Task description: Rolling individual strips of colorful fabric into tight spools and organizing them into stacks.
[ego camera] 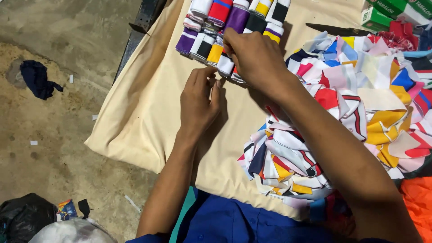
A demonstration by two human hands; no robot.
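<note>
The step in hand looks like adding a rolled piece to a row. Nearest, the left hand rests on the tan cloth, fingers curled, tips pinched near the end of a roll; whether it grips anything I cannot tell. Just beyond, the right hand is closed over a small fabric roll at the near end of the row of rolls. Right of both lies the heap of coloured scraps. The next move probably calls for seating that roll snugly.
</note>
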